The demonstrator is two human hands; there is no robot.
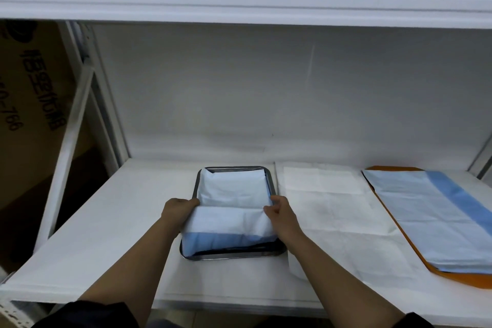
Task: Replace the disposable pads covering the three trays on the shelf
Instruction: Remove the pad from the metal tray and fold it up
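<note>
A steel tray [231,256] sits in the middle of the white shelf, covered by a pale blue disposable pad [231,189] with a darker blue band at its near end. The pad's near part is folded over on itself. My left hand [178,212] grips the fold at the tray's left side. My right hand [281,212] pinches the same fold at the right side. To the right lies a white pad [330,210] spread flat. Further right, an orange tray [452,278] carries another blue pad [431,218].
The shelf board [106,221] has a white back wall and an upper shelf overhead. A white upright frame [72,141] and a brown cardboard box [29,104] stand to the left. The shelf's front edge runs just below my forearms.
</note>
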